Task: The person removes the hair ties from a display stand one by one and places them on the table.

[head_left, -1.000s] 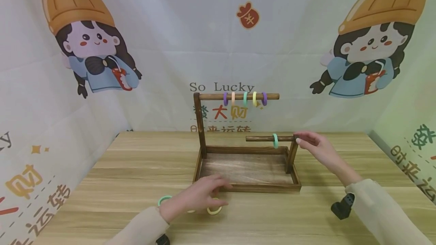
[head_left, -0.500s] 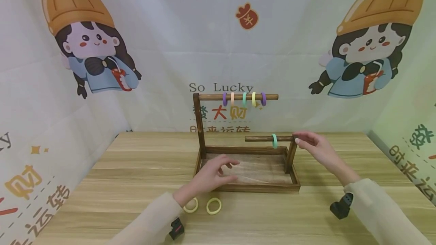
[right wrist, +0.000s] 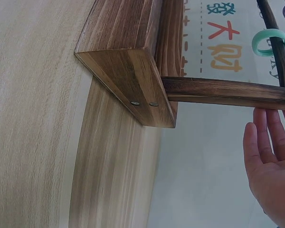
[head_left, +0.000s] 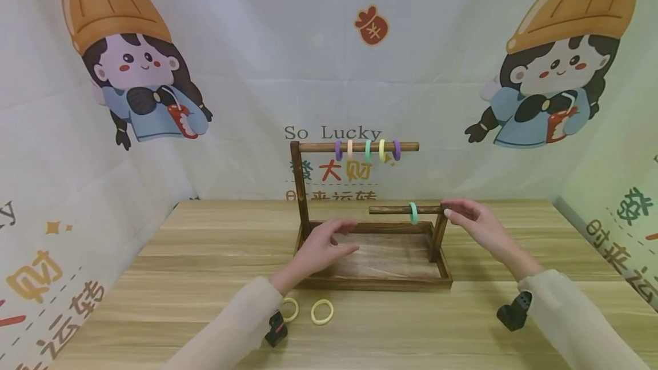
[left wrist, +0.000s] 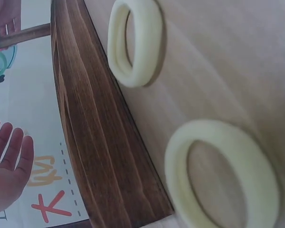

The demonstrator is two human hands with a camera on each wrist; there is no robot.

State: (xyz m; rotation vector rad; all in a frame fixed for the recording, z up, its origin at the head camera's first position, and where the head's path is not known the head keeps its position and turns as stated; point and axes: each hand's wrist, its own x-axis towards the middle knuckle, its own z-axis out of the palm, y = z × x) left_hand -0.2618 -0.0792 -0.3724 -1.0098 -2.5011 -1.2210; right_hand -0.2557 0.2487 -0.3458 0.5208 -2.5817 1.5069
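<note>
My left hand [head_left: 321, 244] hovers above the left part of the wooden rack's tray [head_left: 380, 285], its fingers loosely bent and apart. No ring shows in it in the left wrist view, where its fingers [left wrist: 26, 156] stand extended. My right hand [head_left: 475, 221] touches the top of the rack's short post [head_left: 438, 238], fingertips against the wood; in the right wrist view its fingers [right wrist: 274, 128] lie mostly straight. A mint ring [head_left: 413, 213] hangs on the lower bar [head_left: 382, 210]. Purple, peach, mint and yellow rings [head_left: 382, 149] hang on the upper bar [head_left: 319, 147].
Two pale yellow rings [head_left: 322, 312] lie on the wooden table [head_left: 195, 256] before the tray, one partly behind the left sleeve [head_left: 241, 318]. A printed cloth [head_left: 247, 73] hangs behind the table and at its sides.
My left hand has risen from beside the table rings to above the tray, moving forward. A green ring seen earlier at the left forearm is now hidden. My right hand stays at the post.
</note>
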